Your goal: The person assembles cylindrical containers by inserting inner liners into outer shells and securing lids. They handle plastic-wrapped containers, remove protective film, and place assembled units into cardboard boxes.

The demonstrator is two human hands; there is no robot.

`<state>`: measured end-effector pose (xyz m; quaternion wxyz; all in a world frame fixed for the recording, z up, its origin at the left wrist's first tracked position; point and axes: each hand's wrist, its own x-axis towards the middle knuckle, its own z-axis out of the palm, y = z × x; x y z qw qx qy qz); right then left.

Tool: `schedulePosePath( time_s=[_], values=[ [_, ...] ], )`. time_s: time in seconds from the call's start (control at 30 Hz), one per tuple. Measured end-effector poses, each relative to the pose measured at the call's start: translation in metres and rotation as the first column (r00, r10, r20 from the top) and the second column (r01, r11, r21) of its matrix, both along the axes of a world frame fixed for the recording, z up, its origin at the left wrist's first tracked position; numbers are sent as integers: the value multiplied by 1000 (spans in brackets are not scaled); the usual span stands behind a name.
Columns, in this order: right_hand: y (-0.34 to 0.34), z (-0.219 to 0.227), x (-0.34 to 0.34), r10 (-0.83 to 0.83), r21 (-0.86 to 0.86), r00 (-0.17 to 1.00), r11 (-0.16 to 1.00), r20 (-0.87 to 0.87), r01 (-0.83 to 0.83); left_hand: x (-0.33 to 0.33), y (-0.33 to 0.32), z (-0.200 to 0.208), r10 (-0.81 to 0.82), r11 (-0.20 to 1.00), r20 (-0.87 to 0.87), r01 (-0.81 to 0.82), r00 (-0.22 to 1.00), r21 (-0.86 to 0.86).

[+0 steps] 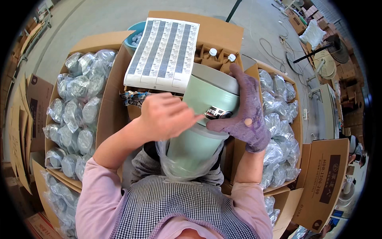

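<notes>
A pale green cylindrical canister (pixel 209 91) with a grey end leans at a tilt in front of my body. My right hand (pixel 248 109), in a purple glove, grips its right side, thumb beneath a small black and white label (pixel 217 112). My bare left hand (pixel 167 115) is curled and slightly blurred. One outstretched digit reaches to the label's left edge; the inside of the curled fingers is hidden. Below, a second pale green piece (pixel 193 149) with a paler rim stands in a clear plastic bag (pixel 183 172) between my knees.
A printed label sheet (pixel 163 53) lies across an open carton (pixel 217 28) with white-capped bottles (pixel 213 52). Cartons of plastic-wrapped round items flank me, left (pixel 73 115) and right (pixel 278 127). A blue basin (pixel 137 28) stands behind; a brown carton (pixel 322 183) sits right.
</notes>
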<state>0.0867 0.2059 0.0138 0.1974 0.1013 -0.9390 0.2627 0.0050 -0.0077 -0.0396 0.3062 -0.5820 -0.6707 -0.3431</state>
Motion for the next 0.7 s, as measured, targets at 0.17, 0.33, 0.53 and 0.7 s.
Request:
schedulePosePath(
  time_s=[0.17,0.33,0.53,0.7],
  values=[
    [-1,1,1,17,-62,1000,998,8,-17,7,-4,4,-2,995,-180,20,984,96],
    [11,-3,0,145,50,988,989,-61,-142,15,-2,5,34,992,-352,12,935,127],
    [8,-1,-1,136,-58,990,989,-38,-138,6,-2,9,44,991,-262,-9,964,132],
    [7,-7,-5,173,-37,975,983,-137,-179,23,-2,-1,136,982,-344,-81,929,170]
  ],
)
